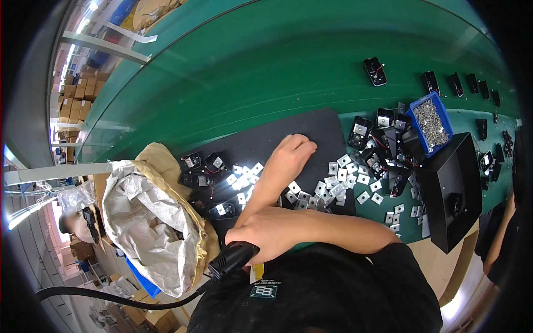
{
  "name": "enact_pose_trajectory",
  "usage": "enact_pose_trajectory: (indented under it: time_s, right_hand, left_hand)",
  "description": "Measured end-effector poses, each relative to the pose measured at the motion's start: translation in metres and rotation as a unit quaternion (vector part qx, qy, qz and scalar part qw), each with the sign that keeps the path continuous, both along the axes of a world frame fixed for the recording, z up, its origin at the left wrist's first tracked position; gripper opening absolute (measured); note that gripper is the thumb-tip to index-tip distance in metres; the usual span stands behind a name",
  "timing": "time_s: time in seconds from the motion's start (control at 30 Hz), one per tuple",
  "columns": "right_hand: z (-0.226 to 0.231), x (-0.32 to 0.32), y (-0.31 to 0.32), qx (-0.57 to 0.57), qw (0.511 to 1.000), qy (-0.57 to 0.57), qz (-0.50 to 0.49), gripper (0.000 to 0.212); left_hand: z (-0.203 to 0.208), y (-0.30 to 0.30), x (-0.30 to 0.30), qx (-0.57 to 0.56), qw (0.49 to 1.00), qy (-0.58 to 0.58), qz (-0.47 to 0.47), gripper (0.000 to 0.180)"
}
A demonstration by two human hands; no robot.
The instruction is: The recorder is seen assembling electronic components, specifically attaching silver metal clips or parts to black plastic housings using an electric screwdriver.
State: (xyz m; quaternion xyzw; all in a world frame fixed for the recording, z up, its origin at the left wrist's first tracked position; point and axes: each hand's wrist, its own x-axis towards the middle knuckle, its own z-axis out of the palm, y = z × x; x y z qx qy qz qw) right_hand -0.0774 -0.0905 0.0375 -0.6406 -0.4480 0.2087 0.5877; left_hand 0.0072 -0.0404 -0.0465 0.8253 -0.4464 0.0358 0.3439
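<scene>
Far left: crinkled white woven-plastic sack (144,222), mouth gaping; ribbed-looking black cord (161,306) passes just below and could snag. Black cylindrical corded tool (234,260), fingers of the right hand (264,236) clamped round it. Left hand (293,152) on the smooth black mat (327,136), fingers curled together; cannot tell if anything's inside. Flat silvery holed square plates (336,186) lie loose, might scatter under a forearm (344,228). Blue plastic tray (418,131), heaped with small glinting screws (432,123), might spill if bumped.

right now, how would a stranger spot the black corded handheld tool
Find the large white woven sack on the left. Just right of it, the right hand grips the black cylindrical tool, the only thing trailing a thick black cable.
</scene>
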Motion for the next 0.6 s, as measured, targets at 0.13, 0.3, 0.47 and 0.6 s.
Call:
enact_pose_trajectory:
  time_s: [0.13,0.3,0.47,0.6]
  right_hand:
    - [-0.004,-0.001,0.001,-0.003,1.0,-0.011,-0.012,0.034]
    - [0.0,0.0,-0.002,-0.014,1.0,-0.006,-0.004,0.037]
    - [0.002,0.004,-0.003,-0.034,0.999,-0.01,0.0,0.041]
    - [0.004,0.005,-0.004,-0.045,0.999,-0.004,0.006,0.041]
  left_hand:
    - [-0.001,0.002,0.006,-0.018,0.999,-0.001,0.046,0.01]
    - [0.006,0.006,0.004,0.009,0.999,0.008,0.052,0.01]
    - [0.006,0.025,0.009,0.019,0.997,0.006,0.074,0.012]
    - [0.008,0.039,0.011,0.03,0.993,-0.008,0.111,0.013]
